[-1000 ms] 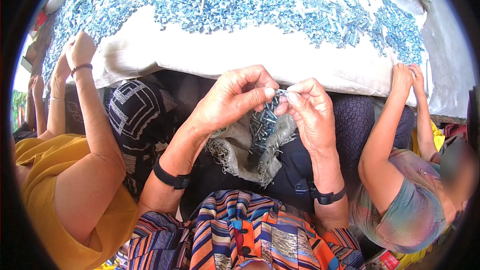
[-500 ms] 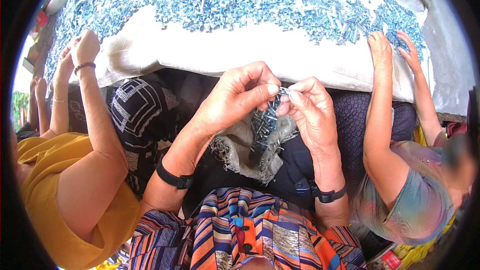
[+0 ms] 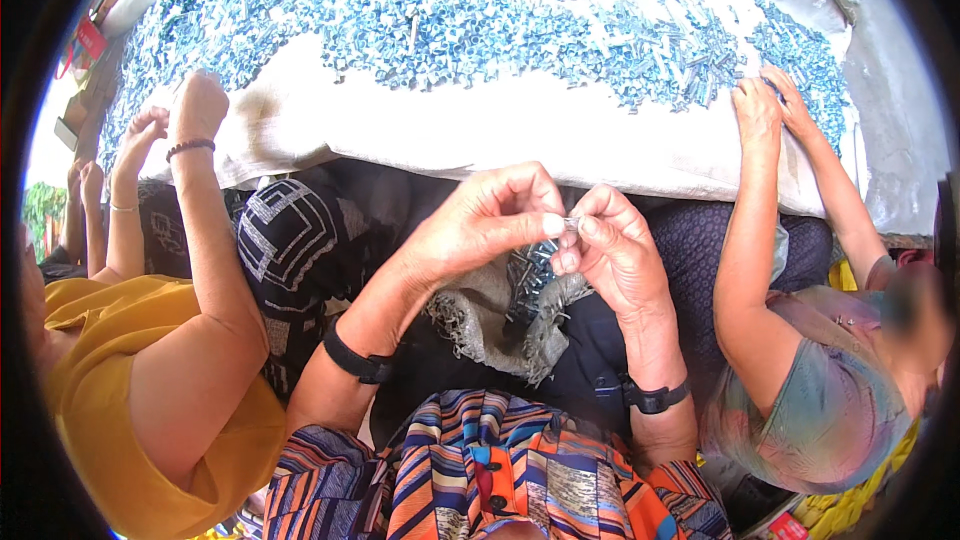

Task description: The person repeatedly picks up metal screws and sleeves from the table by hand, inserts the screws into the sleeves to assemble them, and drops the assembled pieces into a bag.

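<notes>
In front of my body, my left hand [image 3: 487, 221] and my right hand [image 3: 622, 252] meet fingertip to fingertip. Thumbs and forefingers of both pinch one small shiny metal-looking piece [image 3: 571, 224]; the fingers cover most of it, so its exact kind is unclear. Just below them, a frayed grey woven sack [image 3: 478, 312] lies open on my lap. Loose small pieces [image 3: 530, 278], silvery and bluish, fill its mouth, partly hidden behind my right fingers.
Beyond my hands, a wide heap of small blue-silver pieces [image 3: 420, 25] covers a table spread with white cloth [image 3: 520, 130]. Co-workers sit close on both sides: a person in yellow [image 3: 110, 370] at left, another in a grey-green top [image 3: 820, 400] at right, their hands near the heap.
My hands have drawn closer together, and less of the small piece shows between the fingertips. The whole view has shifted slightly. At right, the co-worker's hands have come nearer each other.
</notes>
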The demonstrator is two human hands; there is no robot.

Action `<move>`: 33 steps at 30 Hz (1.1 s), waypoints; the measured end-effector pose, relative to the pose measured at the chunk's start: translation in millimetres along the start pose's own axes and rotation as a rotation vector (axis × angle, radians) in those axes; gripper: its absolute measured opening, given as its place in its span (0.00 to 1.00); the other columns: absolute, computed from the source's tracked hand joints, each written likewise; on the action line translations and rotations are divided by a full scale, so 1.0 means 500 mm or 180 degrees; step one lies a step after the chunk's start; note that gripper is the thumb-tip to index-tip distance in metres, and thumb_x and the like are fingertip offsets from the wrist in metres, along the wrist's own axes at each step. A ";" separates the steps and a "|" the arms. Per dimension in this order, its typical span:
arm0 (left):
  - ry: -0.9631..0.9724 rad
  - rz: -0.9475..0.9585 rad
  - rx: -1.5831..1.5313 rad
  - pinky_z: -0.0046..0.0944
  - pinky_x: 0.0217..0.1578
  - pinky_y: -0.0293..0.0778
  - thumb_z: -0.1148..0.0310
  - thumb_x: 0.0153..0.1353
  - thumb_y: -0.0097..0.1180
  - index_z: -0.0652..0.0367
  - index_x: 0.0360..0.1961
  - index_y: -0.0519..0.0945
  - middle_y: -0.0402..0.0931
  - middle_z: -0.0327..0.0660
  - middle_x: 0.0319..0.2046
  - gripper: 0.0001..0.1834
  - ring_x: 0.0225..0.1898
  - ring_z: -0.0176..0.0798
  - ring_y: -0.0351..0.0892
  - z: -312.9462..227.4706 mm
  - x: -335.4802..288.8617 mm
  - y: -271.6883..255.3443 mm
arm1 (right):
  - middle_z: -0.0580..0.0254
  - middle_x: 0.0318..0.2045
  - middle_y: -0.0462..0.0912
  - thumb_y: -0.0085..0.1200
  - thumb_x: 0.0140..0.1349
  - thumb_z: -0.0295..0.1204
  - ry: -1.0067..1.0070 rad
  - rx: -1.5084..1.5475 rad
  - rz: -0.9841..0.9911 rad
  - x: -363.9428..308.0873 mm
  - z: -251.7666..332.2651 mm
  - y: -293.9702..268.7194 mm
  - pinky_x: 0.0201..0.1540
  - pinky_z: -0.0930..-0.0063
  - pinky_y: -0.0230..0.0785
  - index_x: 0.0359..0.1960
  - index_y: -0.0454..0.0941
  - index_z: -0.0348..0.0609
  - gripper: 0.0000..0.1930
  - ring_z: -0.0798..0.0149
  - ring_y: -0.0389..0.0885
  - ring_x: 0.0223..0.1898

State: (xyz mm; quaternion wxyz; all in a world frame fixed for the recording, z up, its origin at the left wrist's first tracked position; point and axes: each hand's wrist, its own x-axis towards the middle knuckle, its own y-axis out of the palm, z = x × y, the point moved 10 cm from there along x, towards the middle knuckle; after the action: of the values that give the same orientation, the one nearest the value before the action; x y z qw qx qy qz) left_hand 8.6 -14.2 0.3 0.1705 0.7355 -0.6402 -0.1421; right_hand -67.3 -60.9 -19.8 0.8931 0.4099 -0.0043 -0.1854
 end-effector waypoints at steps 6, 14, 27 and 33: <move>0.0551 -0.1483 0.2169 0.28 0.35 0.67 0.68 0.59 0.57 0.62 0.33 0.78 0.74 0.32 0.28 0.07 0.32 0.26 0.71 -0.115 0.008 -0.180 | 0.67 0.24 0.75 0.53 0.62 0.31 -0.0240 -0.1813 -0.0330 -0.010 0.072 -0.030 0.28 0.84 0.66 0.32 0.73 0.38 0.08 0.76 0.74 0.23; 0.0810 -0.2410 0.4970 0.43 0.34 0.71 0.69 0.55 0.54 0.56 0.33 0.78 0.75 0.45 0.30 0.05 0.33 0.51 0.76 -0.152 0.028 -0.184 | 0.71 0.21 0.72 0.49 0.61 0.25 -0.1368 -0.3497 -0.1353 0.061 0.226 -0.050 0.25 0.83 0.63 0.33 0.73 0.38 0.03 0.80 0.66 0.22; 0.0724 -0.2654 0.5293 0.46 0.30 0.70 0.68 0.52 0.58 0.54 0.30 0.73 0.71 0.43 0.28 0.07 0.30 0.51 0.76 -0.146 0.046 -0.165 | 0.49 0.30 0.81 0.51 0.57 0.31 -0.2018 -0.5910 -0.2262 0.205 0.348 -0.055 0.37 0.56 0.70 0.33 0.77 0.41 0.07 0.45 0.79 0.33; 0.0623 -0.2708 0.5172 0.46 0.30 0.70 0.72 0.53 0.54 0.55 0.33 0.74 0.73 0.44 0.30 0.05 0.30 0.51 0.76 -0.148 0.048 -0.173 | 0.53 0.21 0.80 0.53 0.56 0.27 -0.2425 -0.4752 -0.2162 0.154 0.349 -0.072 0.30 0.65 0.69 0.29 0.74 0.39 0.04 0.57 0.80 0.27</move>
State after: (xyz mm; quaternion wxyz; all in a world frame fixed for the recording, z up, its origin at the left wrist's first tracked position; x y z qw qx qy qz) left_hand 120.9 -22.3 29.6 -0.4115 0.8113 -0.2017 0.3631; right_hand -35.0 -235.4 58.5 0.7619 -0.3862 -0.0570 -0.5168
